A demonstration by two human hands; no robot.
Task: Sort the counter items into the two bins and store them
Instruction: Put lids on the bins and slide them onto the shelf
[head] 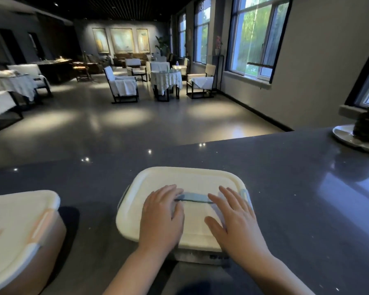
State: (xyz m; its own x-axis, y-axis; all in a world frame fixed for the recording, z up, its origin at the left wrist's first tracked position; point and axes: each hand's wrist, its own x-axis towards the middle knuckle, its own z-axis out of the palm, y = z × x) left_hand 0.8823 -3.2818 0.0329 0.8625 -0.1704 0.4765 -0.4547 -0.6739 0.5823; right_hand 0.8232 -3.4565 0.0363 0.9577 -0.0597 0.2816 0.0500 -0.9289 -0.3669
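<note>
Head view: both hands flat on bin lid (192, 177)
Left hand (161, 216): fingers straight, touching handle's (193, 198) left end
Right hand (234, 218): fingers spread, at its right end
Handle axis: left-right, between the hands

dim room | daylight from windows (256, 37) | counter (285, 177) glare | edges warped

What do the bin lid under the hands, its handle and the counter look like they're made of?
Bin lid: probably matte cream plastic, going by its moulded rounded rim and soft, even sheen. Handle: a pale blue strap lying flat, likely plastic too. Counter: dark polished stone or composite, judging by its fine speckles and mirror-like window reflections. Both the left hand and the right hand rest flat on the lid.
</note>
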